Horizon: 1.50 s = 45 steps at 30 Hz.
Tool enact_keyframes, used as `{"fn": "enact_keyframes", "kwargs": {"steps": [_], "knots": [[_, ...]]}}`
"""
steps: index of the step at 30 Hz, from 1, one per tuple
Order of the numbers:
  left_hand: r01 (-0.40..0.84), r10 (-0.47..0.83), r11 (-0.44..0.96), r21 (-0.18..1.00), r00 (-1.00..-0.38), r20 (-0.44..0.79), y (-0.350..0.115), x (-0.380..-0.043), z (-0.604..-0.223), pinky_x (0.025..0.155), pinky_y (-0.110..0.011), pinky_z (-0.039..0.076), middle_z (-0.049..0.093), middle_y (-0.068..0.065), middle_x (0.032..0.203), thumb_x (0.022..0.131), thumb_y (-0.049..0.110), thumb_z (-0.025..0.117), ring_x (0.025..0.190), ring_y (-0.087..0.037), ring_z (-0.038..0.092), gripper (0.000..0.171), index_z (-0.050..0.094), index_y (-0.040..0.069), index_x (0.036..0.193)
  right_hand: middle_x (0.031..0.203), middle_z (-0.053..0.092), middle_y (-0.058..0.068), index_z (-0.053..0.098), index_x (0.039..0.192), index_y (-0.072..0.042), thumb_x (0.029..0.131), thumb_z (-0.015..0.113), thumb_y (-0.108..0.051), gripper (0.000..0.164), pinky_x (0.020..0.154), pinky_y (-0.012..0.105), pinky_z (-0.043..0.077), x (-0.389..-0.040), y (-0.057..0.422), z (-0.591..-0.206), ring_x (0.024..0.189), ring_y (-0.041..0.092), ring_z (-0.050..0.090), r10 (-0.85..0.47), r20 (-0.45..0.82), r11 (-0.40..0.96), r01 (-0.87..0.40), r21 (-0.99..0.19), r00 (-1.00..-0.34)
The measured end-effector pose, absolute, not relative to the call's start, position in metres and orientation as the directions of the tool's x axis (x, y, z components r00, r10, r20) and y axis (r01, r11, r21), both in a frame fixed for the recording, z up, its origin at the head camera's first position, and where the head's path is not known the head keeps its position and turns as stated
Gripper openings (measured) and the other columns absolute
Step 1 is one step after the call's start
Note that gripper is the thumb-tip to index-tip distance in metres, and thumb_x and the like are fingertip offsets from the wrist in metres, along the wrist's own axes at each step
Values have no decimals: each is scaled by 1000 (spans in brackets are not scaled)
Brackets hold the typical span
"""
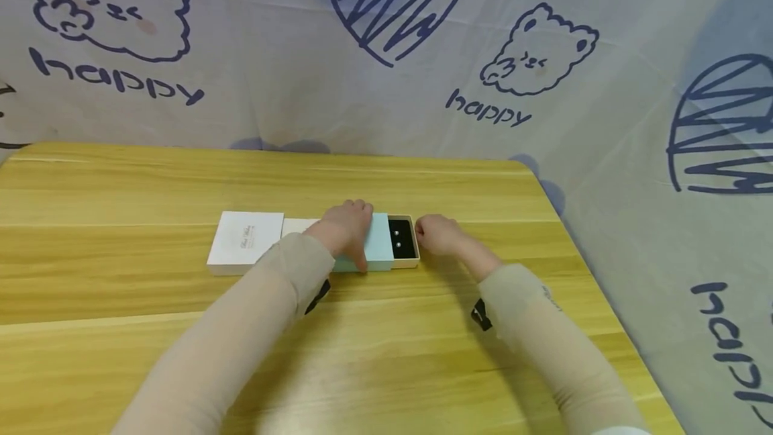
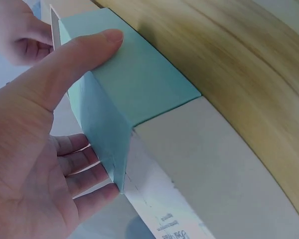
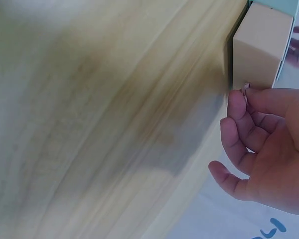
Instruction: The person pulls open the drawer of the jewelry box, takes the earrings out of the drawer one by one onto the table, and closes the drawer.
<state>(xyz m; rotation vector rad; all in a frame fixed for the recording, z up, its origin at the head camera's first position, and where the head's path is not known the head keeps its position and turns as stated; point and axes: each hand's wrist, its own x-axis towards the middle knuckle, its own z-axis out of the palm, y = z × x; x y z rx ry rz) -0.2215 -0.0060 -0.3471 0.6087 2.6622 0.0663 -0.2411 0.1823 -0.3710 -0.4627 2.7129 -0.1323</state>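
Observation:
My left hand (image 1: 344, 227) grips a light blue box sleeve (image 1: 379, 242), thumb on the near side and fingers over the far side. Out of the sleeve's right end sticks a beige drawer (image 1: 406, 264). Its black insert (image 1: 406, 227) carries two small shiny studs (image 1: 397, 244), like a pair of earrings. At the drawer's end, my right hand (image 1: 441, 235) pinches a small ribbon pull tab (image 3: 245, 90) between thumb and forefinger, the other fingers loosely curled. In the left wrist view, a white box (image 2: 214, 164) with printed lettering adjoins the sleeve's other end.
The boxes lie in a row on a wood-grain table (image 1: 386, 354), whose right edge slopes beyond my right hand. Behind and to the right hangs a white cloth (image 1: 272, 106) with drawn bears, hearts and lettering. Black straps (image 1: 481, 315) show at my wrists.

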Motion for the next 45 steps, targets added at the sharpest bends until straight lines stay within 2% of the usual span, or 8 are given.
{"fn": "enact_keyframes", "kwargs": {"steps": [7, 17, 23, 26, 30, 33, 37, 45], "knots": [[401, 422, 906, 137, -822, -383, -16, -223, -347, 106, -40, 38, 40, -17, 140, 67, 42, 81, 129, -31, 40, 98, 32, -1, 139, 61, 38, -2, 38, 62, -13, 93, 44, -9, 32, 69, 37, 38, -243, 186, -372, 62, 14, 39, -337, -353, 941, -301, -153, -873], [406, 420, 906, 122, -822, -385, -24, -220, -348, 105, -40, 40, 42, -17, 137, 66, 43, 82, 126, -31, 41, 97, 33, -1, 137, 60, 37, -2, 37, 60, -14, 94, 45, -10, 35, 79, 47, 43, -240, 189, -370, 61, 15, 40, -349, -351, 937, -319, -142, -869], [406, 420, 906, 120, -823, -383, -27, -221, -350, 104, -40, 40, 44, -16, 135, 65, 43, 82, 124, -30, 43, 95, 35, -1, 135, 61, 39, -1, 40, 62, -13, 95, 45, -10, 33, 69, 38, 40, -241, 191, -373, 62, 15, 40, -355, -366, 935, -321, -151, -860], [406, 421, 906, 122, -824, -379, -27, -221, -351, 104, -40, 40, 44, -16, 135, 65, 43, 82, 123, -30, 43, 95, 35, 0, 135, 64, 42, 0, 43, 64, -12, 94, 45, -9, 30, 79, 45, 47, -241, 192, -373, 66, 17, 45, -362, -362, 932, -330, -149, -859], [406, 422, 905, 125, -822, -383, -28, -221, -349, 105, -40, 39, 43, -17, 136, 66, 43, 82, 124, -30, 43, 96, 34, -1, 136, 67, 47, 2, 49, 68, -9, 93, 45, -8, 25, 91, 54, 45, -241, 195, -371, 71, 19, 49, -361, -362, 933, -334, -137, -859], [406, 423, 905, 129, -820, -387, -30, -220, -347, 107, -40, 37, 42, -17, 137, 67, 42, 81, 126, -31, 42, 96, 33, -1, 137, 67, 46, 2, 52, 71, -7, 93, 45, -7, 23, 79, 42, 47, -242, 198, -370, 70, 18, 48, -361, -373, 932, -334, -139, -854], [408, 424, 904, 130, -816, -393, -33, -219, -346, 108, -41, 35, 40, -18, 139, 67, 42, 82, 129, -33, 40, 98, 31, -2, 139, 66, 46, 2, 58, 77, -4, 92, 46, -6, 20, 68, 33, 41, -242, 201, -369, 67, 17, 46, -368, -388, 930, -334, -155, -845], [407, 433, 901, 152, -809, -397, -34, -218, -346, 107, -42, 36, 39, -19, 139, 66, 41, 82, 129, -33, 38, 99, 31, -2, 139, 76, 58, 7, 63, 85, -2, 93, 46, -7, 19, 72, 36, 43, -243, 204, -372, 71, 19, 49, -371, -387, 929, -344, -139, -844]]}}
